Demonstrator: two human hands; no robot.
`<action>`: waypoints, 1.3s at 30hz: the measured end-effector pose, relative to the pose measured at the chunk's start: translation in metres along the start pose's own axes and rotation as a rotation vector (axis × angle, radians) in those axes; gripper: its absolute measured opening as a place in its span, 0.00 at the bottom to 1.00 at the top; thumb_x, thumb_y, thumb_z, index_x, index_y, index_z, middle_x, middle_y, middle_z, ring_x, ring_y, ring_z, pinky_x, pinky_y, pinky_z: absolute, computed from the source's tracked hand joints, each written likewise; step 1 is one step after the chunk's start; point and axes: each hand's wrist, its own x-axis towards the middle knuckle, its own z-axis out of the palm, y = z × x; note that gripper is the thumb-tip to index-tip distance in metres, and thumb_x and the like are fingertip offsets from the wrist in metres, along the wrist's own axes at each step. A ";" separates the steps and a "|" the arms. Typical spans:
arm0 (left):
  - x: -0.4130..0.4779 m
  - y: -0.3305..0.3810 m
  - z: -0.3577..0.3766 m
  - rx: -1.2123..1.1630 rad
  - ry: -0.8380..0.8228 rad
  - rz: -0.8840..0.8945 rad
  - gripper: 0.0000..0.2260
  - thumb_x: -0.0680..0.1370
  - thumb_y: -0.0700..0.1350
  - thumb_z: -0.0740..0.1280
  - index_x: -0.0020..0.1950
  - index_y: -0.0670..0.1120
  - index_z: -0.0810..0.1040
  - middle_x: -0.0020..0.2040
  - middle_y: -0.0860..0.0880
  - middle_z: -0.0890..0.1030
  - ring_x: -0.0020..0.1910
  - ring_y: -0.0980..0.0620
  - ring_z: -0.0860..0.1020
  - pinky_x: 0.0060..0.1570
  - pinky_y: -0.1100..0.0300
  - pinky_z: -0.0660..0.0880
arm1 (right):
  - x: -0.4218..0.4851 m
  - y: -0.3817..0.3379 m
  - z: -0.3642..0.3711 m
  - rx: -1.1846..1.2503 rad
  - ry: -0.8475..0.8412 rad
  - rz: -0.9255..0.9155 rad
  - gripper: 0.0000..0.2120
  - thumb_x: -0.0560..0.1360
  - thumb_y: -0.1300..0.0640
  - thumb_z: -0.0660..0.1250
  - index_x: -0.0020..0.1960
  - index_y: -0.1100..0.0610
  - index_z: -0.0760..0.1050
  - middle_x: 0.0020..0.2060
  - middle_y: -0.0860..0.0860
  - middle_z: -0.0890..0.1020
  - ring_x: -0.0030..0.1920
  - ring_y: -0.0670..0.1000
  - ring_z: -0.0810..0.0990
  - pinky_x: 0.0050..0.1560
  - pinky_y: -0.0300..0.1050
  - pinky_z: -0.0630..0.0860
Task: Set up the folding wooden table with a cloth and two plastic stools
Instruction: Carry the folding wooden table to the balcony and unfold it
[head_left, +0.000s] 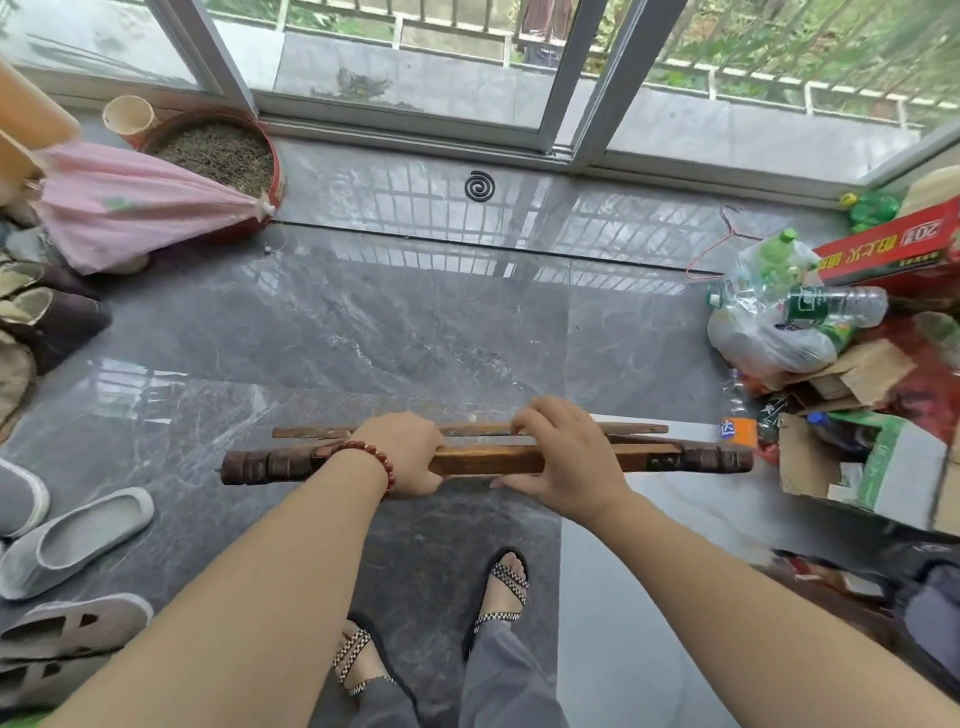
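Fingers curled, left hand and right hand both gripping the folded wooden table, held edge-on above the floor. Likely at the unfolding step: next calls for swinging legs out, then standing it down level.

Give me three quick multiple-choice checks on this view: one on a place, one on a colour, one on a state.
1. Where is the black spiral mosquito coil?
A. On the grey tiled floor by the sliding glass door.
B. On a stool.
C. In a hand.

2. What colour is the bead bracelet on the left wrist?
A. Blue.
B. Reddish-brown.
C. White.

3. How is the brown folding wooden table?
A. Standing open.
B. Folded, gripped by both hands.
C. Covered with cloth.

1 A: it lies on the tiles before the door track.
2 B: the beads are dark red.
3 B: left hand and right hand wrap their fingers around its folded frame.
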 end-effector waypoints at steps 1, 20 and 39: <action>-0.001 0.001 0.002 0.002 0.001 0.000 0.06 0.73 0.52 0.65 0.44 0.50 0.76 0.45 0.48 0.80 0.46 0.47 0.78 0.42 0.57 0.73 | -0.010 -0.002 0.005 0.035 0.101 0.016 0.23 0.63 0.39 0.74 0.47 0.54 0.74 0.44 0.49 0.76 0.44 0.50 0.72 0.46 0.41 0.69; -0.010 0.008 0.023 0.015 0.045 -0.022 0.11 0.74 0.53 0.65 0.50 0.48 0.79 0.47 0.47 0.81 0.48 0.47 0.79 0.45 0.59 0.73 | -0.040 -0.057 0.021 1.953 0.233 1.160 0.21 0.81 0.49 0.56 0.66 0.62 0.65 0.60 0.64 0.77 0.61 0.60 0.77 0.56 0.47 0.76; -0.015 0.010 0.021 -0.417 0.337 -0.311 0.14 0.77 0.57 0.63 0.36 0.51 0.71 0.40 0.46 0.79 0.43 0.46 0.77 0.39 0.60 0.68 | 0.057 -0.036 0.008 1.592 0.162 0.932 0.14 0.79 0.49 0.60 0.42 0.59 0.71 0.42 0.55 0.78 0.43 0.50 0.80 0.44 0.41 0.77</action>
